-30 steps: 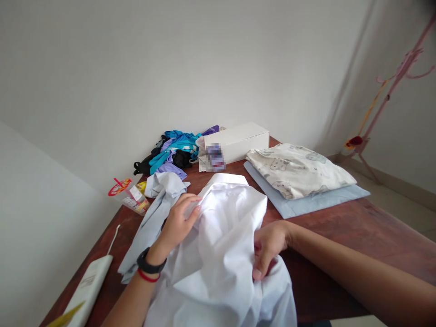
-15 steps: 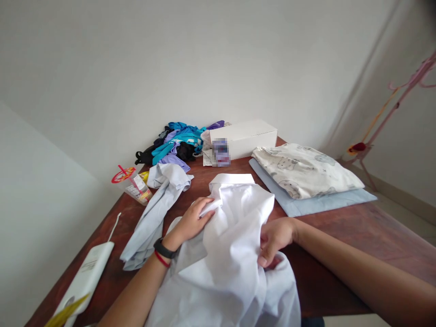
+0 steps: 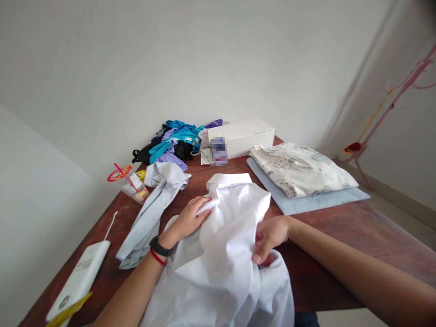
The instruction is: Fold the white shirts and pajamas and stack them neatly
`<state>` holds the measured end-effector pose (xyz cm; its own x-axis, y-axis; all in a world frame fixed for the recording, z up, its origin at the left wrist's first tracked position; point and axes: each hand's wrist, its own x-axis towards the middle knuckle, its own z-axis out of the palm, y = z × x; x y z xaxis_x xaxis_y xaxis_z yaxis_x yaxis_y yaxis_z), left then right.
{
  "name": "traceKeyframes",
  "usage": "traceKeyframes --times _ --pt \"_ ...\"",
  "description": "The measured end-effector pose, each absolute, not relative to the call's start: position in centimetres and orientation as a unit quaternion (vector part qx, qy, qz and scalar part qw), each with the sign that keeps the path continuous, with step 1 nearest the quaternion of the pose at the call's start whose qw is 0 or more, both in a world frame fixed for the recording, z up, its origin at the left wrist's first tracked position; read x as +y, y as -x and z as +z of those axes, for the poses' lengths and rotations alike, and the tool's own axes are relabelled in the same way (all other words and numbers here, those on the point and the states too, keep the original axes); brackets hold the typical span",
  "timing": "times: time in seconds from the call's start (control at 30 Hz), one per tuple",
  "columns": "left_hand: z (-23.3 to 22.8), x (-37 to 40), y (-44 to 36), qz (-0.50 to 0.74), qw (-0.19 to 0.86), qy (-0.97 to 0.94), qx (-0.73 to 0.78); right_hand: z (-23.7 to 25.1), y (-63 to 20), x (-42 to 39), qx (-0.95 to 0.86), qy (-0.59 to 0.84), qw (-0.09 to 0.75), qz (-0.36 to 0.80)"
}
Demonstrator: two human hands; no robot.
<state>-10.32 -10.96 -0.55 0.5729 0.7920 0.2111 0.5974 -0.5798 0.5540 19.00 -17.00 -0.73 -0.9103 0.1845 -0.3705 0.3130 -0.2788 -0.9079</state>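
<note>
A white collared shirt [image 3: 231, 236] lies on the table, its collar pointing away from me and its lower part bunched toward my body. On the shirt's left side, just below the collar, my left hand [image 3: 192, 218] has a fold of cloth between thumb and fingers. My right hand [image 3: 271, 238] grips the right side lower down, thumb on top; its other fingers are mostly hidden by the hand and the fabric. A dark band and a red cord circle my left wrist.
A crumpled pale-blue garment [image 3: 150, 218], a plastic cup [image 3: 132, 184] and a white power strip-like object [image 3: 80, 277] are at left. Behind stand a clothes pile [image 3: 177, 143] and a white box [image 3: 243, 136]. Folded patterned cloth [image 3: 299, 170] lies right on light-blue fabric [image 3: 306, 205].
The whole view has shifted slightly, so everything sits a little farther left. Both hands keep their hold on the shirt, with hardly any movement relative to it.
</note>
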Motion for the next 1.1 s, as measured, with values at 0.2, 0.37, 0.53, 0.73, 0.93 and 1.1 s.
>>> traceKeyframes --times 0.2,0.37,0.53,0.73,0.93,1.1 --pt "-0.7 -10.9 10.5 0.226 0.216 -0.861 0.4 -1.1 -19.1 -17.0 0.6 -0.213 0.043 -0.77" --pt "-0.5 -10.8 10.4 0.219 0.223 -0.862 0.399 -1.0 -19.1 -16.9 0.594 -0.2 0.036 -0.778" --pt "-0.5 -10.9 10.4 0.219 0.22 -0.861 0.402 -1.1 -19.1 -16.9 0.596 -0.193 0.037 -0.778" --pt "-0.4 -10.9 10.3 0.212 0.221 -0.862 0.404 -0.9 -19.2 -16.9 0.593 -0.205 0.039 -0.777" --pt "-0.6 -10.8 10.5 0.217 0.213 -0.867 0.395 -1.4 -19.0 -16.6 0.593 -0.183 0.036 -0.783" --pt "1.0 -11.5 9.7 0.208 0.154 -0.877 0.404 -1.6 -19.0 -16.4 0.598 -0.17 0.034 -0.782"
